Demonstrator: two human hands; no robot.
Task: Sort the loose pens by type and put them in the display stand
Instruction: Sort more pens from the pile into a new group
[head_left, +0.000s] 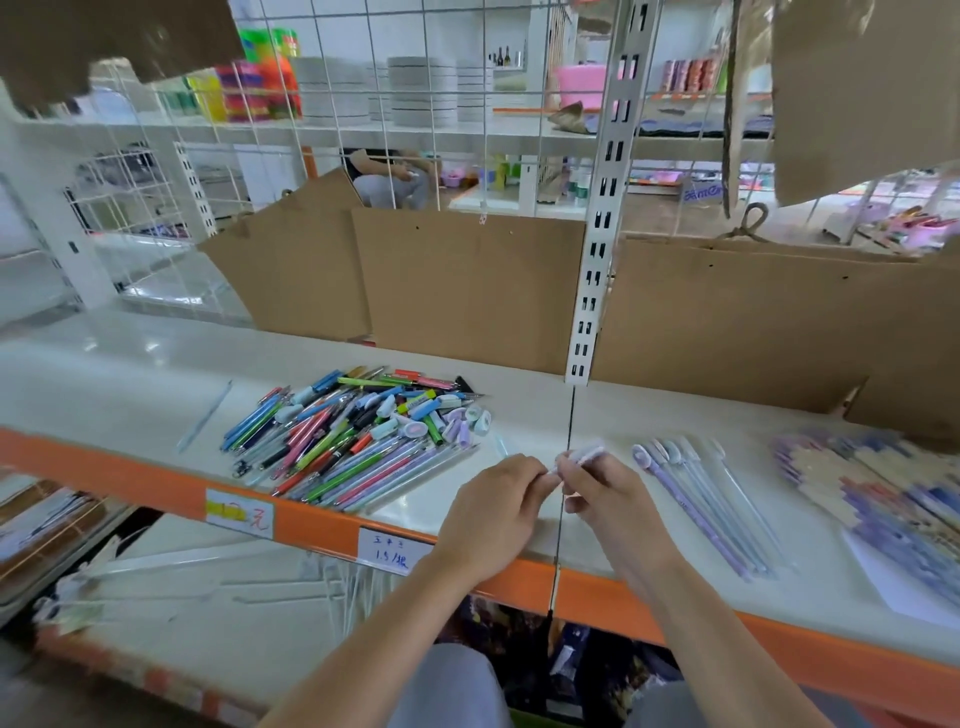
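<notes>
A heap of loose pens (358, 434) in many colours lies on the white shelf (130, 395), left of centre. Both my hands meet in front of it, above the shelf's front edge. My right hand (602, 493) pinches a pale purple pen (584, 453) whose blurred end points up and right. My left hand (498, 512) pinches the pen's lower end with its fingertips. To the right, a row of light purple and blue pens (706, 499) lies sorted side by side. One clear pen (205, 415) lies alone at the left.
Packs of purple-patterned stationery (878, 499) lie at the far right. Brown cardboard (467, 280) stands along the back of the shelf, with a white slotted upright (592, 291) in front of it. The shelf's orange front rail (322, 525) carries price labels. A lower shelf holds clear wrappers.
</notes>
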